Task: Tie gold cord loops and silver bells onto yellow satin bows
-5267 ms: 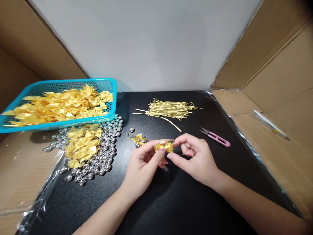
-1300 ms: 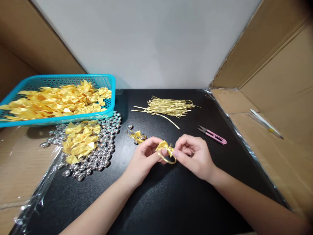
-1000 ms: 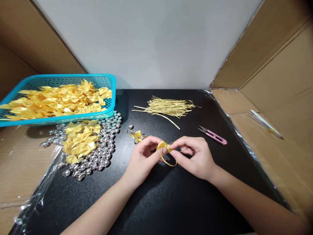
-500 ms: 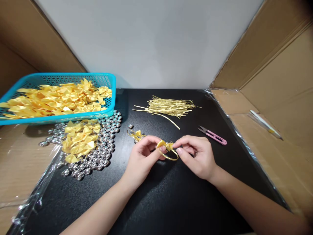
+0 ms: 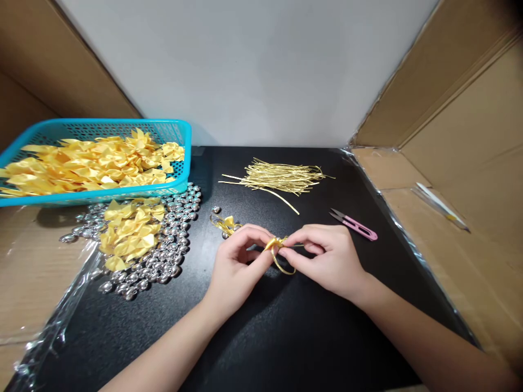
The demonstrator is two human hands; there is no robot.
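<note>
Between my two hands is a yellow satin bow (image 5: 271, 244) with a loop of gold cord (image 5: 283, 269) hanging below it. My left hand (image 5: 244, 256) pinches the bow from the left with thumb and forefinger. From the right, my right hand (image 5: 322, 255) pinches the gold cord close against the bow, and a thin end of cord shows past its fingers. The knot itself is mostly covered by the fingertips. Just behind my left hand lies another bow with gold cord (image 5: 229, 222), beside one silver bell (image 5: 216, 209).
A turquoise basket (image 5: 188, 147) of yellow bows stands back left. Before it, loose yellow bows (image 5: 131, 234) lie among silver bells (image 5: 175, 256). Cut gold cords (image 5: 281, 178) lie at the back. Pink thread snips (image 5: 359, 227) and a white pen-like tool (image 5: 441, 206) are to the right.
My right fingertips have moved left, in against the bow, and now pinch the cord there. The bow has turned, and the cord loop hangs lower and narrower.
</note>
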